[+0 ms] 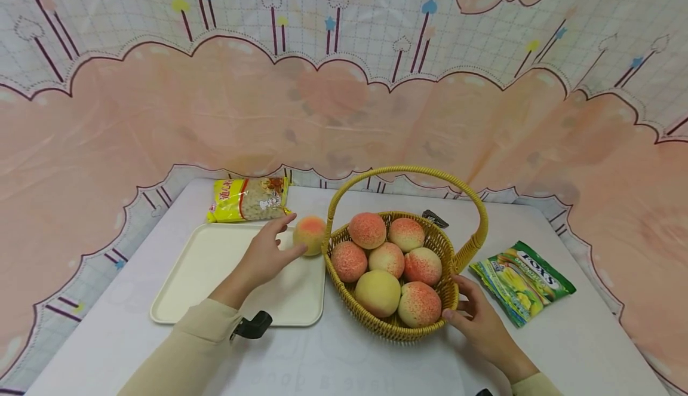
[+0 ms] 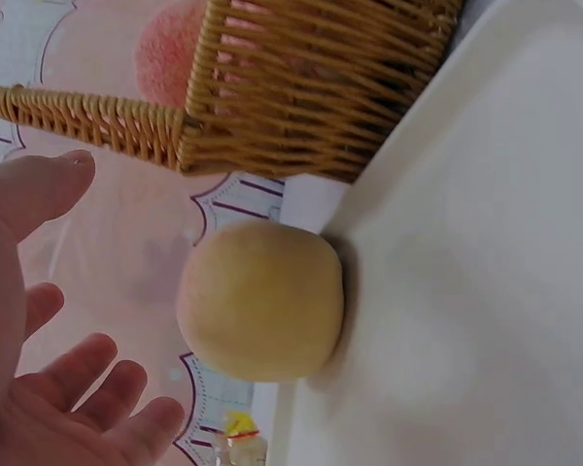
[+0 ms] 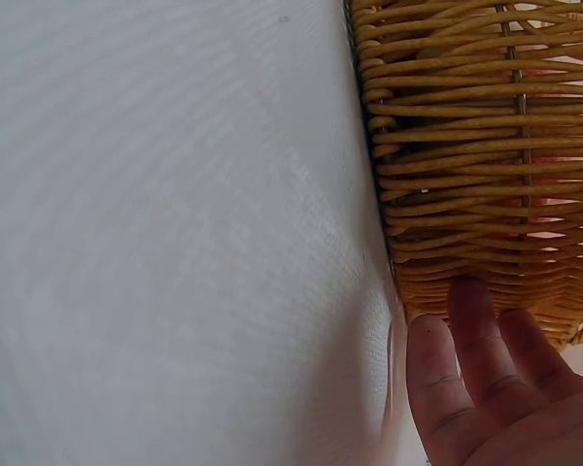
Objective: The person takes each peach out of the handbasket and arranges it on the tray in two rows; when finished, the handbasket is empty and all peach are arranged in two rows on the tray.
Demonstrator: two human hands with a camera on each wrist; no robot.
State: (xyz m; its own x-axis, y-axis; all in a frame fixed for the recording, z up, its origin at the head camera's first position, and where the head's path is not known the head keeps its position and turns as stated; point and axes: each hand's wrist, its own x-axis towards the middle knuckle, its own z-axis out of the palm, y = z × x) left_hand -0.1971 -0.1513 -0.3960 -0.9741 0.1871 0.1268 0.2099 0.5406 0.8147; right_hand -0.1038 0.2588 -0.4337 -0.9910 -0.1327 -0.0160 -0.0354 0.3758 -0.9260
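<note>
A yellow-orange peach (image 1: 310, 229) sits at the tray's far right corner, beside the wicker basket. My left hand (image 1: 269, 255) is just left of this peach, fingers spread and the thumb close to its front. In the left wrist view a gap shows between that hand and the peach (image 2: 262, 301). The wicker basket (image 1: 371, 324), with its tall arched handle, holds several peaches (image 1: 378, 293), most of them speckled red. My right hand (image 1: 486, 324) rests on the basket's right side, thumb near the rim. Its fairly straight fingers (image 3: 481, 340) touch the woven outer wall.
A cream tray (image 1: 215, 264) lies left of the basket. Behind it is a yellow pasta bag (image 1: 248, 199). To the right lies a green Fox's candy bag (image 1: 527, 282). Behind the basket is a small dark packet (image 1: 435, 218). A patterned cloth hangs at the back.
</note>
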